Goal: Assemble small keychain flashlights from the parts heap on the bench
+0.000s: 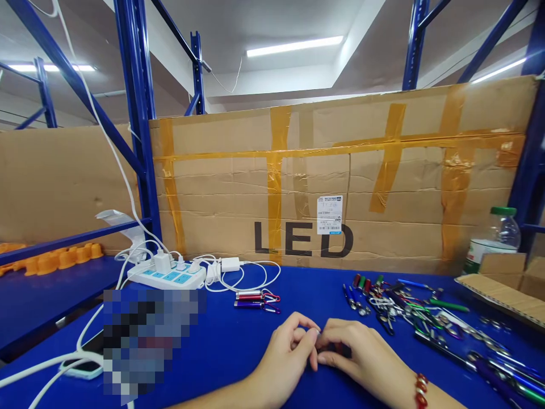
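My left hand (286, 353) and my right hand (360, 353) meet fingertip to fingertip just above the blue tabletop (225, 352). Thumb and fingers of the left are pinched together, and those of the right are curled in the same way. Whatever lies between them is too small and too covered to name; only a tiny pale glint shows near the left fingertips. Beyond the hands lie a red keychain flashlight (251, 296) and a blue-purple keychain flashlight (250, 305), side by side, each with a carabiner clip.
To the right spreads a heap of metallic coloured flashlight parts and clips (404, 309). A cardboard box (506, 292) and a green-capped bottle (494, 238) stand behind it. At left are a power strip (170, 275), white cables and a phone (85, 360) beside a blurred patch.
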### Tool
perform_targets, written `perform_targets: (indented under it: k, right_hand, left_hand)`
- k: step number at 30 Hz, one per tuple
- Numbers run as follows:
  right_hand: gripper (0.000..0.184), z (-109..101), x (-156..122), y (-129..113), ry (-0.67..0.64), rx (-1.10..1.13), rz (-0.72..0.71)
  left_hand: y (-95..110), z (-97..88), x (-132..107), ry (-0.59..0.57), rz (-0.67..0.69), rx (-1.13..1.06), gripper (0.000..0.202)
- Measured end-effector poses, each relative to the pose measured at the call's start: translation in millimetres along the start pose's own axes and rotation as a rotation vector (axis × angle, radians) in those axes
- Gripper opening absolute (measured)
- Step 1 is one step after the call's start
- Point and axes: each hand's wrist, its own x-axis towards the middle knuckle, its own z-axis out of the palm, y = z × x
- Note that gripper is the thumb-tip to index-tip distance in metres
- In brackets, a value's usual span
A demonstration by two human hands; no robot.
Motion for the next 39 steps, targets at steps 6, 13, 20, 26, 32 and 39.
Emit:
perform_targets:
  k: [6, 13, 20, 26, 32, 39]
  right_hand:
    - [0.009, -0.1, 1.6, 5.2, 0.047, 0.060, 0.026]
    - [0.011, 1.4, 2.7, 7.2, 0.048, 0.052, 0.010]
    - [0.015, -0.6, 0.1, 7.2, 0.054, 0.002, 0.029]
    - [0.014, 3.6, -0.3, 7.1, 0.096, 0.054, 0.015]
    - [0.013, 7.1, 1.5, 7.0, 0.157, 0.236, 0.011]
    - [0.019, 2.2, -0.8, 2.6, 0.309, 0.340, -0.043]
  left_hand:
    - [-2.8, -2.0, 0.8, 0.070, 0.018, -0.031, 0.042]
    - [-0.9, -1.0, 0.4, 0.073, 0.003, 0.000, 0.043]
    - [0.0, -0.4, -0.4, 0.028, -0.007, 0.004, 0.042]
    - [0.9, 0.3, 1.0, 0.059, 0.001, 0.017, 0.038]
    - [1.5, 0.9, 0.5, 0.042, -0.006, 0.024, 0.038]
    - [3.0, -0.6, -6.8, 0.064, 0.086, 0.088, 0.032]
